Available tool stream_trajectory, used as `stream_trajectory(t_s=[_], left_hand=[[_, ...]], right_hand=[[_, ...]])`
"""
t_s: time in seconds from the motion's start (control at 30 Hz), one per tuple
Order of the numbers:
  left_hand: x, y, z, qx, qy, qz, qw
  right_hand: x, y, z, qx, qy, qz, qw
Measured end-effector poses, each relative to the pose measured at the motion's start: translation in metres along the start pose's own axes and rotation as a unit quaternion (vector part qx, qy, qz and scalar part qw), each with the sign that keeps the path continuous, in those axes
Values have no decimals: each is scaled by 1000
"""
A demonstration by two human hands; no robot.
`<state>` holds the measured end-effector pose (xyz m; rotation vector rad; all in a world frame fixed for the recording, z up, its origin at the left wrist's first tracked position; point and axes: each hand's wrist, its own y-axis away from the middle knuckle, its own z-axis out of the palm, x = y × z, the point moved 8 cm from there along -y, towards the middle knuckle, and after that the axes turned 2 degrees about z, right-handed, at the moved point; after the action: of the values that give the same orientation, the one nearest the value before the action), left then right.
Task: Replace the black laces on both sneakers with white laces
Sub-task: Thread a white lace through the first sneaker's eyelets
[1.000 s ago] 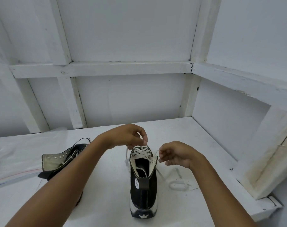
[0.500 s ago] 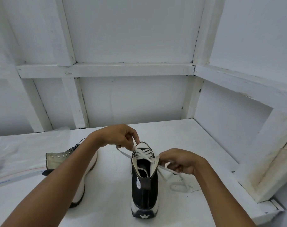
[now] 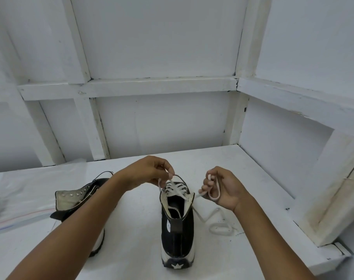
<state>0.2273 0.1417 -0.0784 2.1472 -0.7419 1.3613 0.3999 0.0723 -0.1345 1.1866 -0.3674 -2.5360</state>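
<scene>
With the sneaker (image 3: 177,229) standing at six o'clock on the table (image 3: 135,223), left grip (image 3: 149,170) pinching one white lace (image 3: 177,186) end and right grip (image 3: 222,188) curled round the other's loop, pull both evenly so crossings tighten flat.

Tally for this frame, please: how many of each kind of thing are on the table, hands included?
Sneakers: 2, middle sneaker, left sneaker
White lace: 1
Hands: 2, left hand, right hand
Plastic bag: 1
Total: 6
</scene>
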Motion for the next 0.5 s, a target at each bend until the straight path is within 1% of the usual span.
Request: stream_trajectory(t_s=[0.07, 0.13, 0.17, 0.23, 0.3, 0.33, 0.37, 0.4, 0.5], left_hand=[[-1, -1, 7, -31, 4, -7, 999], [-1, -1, 15, -68, -53, -9, 996], [0, -2, 19, -80, -101, -6, 992], [3, -4, 24, -82, -179, 6, 980], [7, -6, 26, -75, -191, 16, 979], [9, -7, 25, -68, -180, 19, 981], [10, -8, 24, -61, -162, 21, 985], [11, -9, 21, -52, -144, 21, 988], [10, -10, 14, -32, -131, 12, 991]], right_hand=[[3, -1, -5, 22, 63, 18, 998], [7, 0, -8, 30, 166, 34, 985], [8, 0, -9, 30, 226, 39, 973], [10, 4, -6, 13, 355, 49, 933], [16, 9, 2, -31, 451, 68, 890], [19, 12, 5, -54, 479, 73, 873], [19, 13, 6, -67, 489, 71, 867], [18, 14, 8, -69, 479, 62, 873], [7, 13, 9, -58, 393, 18, 918]])
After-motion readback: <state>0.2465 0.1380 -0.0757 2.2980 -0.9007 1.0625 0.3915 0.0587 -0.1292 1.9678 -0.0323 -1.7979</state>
